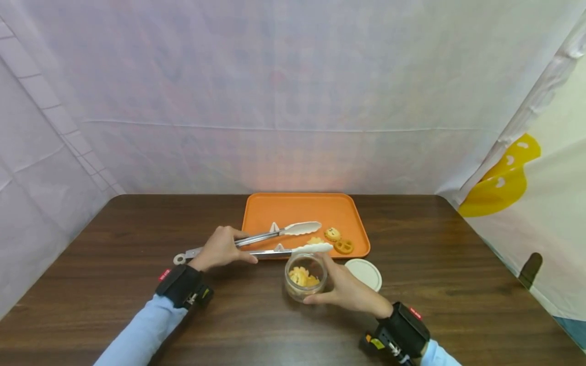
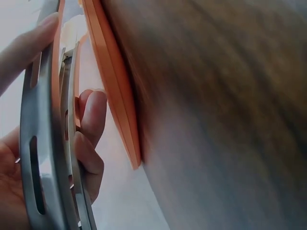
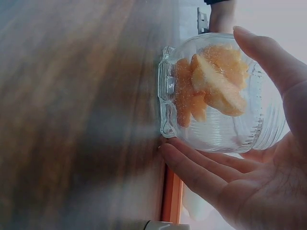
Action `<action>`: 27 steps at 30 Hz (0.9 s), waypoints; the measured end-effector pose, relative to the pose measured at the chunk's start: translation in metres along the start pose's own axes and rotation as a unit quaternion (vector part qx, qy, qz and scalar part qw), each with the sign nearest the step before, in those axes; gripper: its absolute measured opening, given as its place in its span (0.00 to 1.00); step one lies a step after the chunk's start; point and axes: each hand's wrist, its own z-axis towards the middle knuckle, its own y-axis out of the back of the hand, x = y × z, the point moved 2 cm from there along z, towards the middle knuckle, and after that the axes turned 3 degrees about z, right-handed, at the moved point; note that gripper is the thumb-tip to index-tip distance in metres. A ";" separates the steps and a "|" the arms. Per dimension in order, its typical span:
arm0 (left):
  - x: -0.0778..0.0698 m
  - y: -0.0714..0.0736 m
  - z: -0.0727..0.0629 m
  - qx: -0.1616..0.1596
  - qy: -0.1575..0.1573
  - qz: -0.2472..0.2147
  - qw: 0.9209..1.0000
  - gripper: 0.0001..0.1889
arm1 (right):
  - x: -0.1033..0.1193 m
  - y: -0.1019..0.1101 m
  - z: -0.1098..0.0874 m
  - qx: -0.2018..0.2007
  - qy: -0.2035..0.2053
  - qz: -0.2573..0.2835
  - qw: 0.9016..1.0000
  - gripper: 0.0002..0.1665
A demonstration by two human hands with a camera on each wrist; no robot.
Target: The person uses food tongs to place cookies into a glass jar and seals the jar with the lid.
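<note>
My left hand point(image 1: 222, 248) grips metal tongs point(image 1: 258, 238) with white scalloped heads. The two arms of the tongs stand apart over the orange tray point(image 1: 297, 206); in the left wrist view, thumb and fingers lie on opposite sides of the slotted metal arms point(image 2: 38, 177). With thumb and fingers round its side, my right hand point(image 1: 345, 288) holds an uncovered glass jar point(image 1: 295, 292). Several pale yellow cookies point(image 3: 218, 81) lie inside it. On the tray are a round cookie point(image 1: 332, 234), a pretzel-shaped cookie point(image 1: 344, 247) and another cookie point(image 1: 315, 240), partly hidden between the tong heads.
A round white lid point(image 1: 365, 273) lies on the brown wooden table point(image 1: 183, 213), right of the jar and partly behind my right hand. White cloth point(image 1: 293, 91) hangs behind the table, with a yellow-patterned cloth point(image 1: 503, 183) at the right.
</note>
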 end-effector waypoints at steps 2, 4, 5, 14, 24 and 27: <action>-0.001 0.000 0.000 0.005 0.002 0.002 1.000 0.33 | -0.001 0.000 0.000 0.000 0.003 -0.003 1.000 0.48; -0.002 0.000 0.001 0.009 0.004 0.001 1.000 0.32 | -0.001 0.000 0.000 -0.001 0.005 -0.003 1.000 0.48; -0.002 0.001 0.001 0.008 0.004 0.003 1.000 0.32 | -0.002 0.000 0.000 -0.001 0.006 -0.003 1.000 0.49; 0.000 0.001 0.000 0.000 0.015 0.043 0.999 0.30 | -0.001 -0.001 0.000 0.006 0.012 0.019 1.000 0.52; -0.001 0.003 0.001 -0.005 0.022 0.046 0.999 0.28 | -0.001 -0.001 0.000 0.012 0.013 0.028 0.999 0.47; -0.001 0.003 0.002 -0.001 0.026 0.045 0.999 0.27 | -0.001 0.000 0.001 0.011 0.014 0.027 0.999 0.46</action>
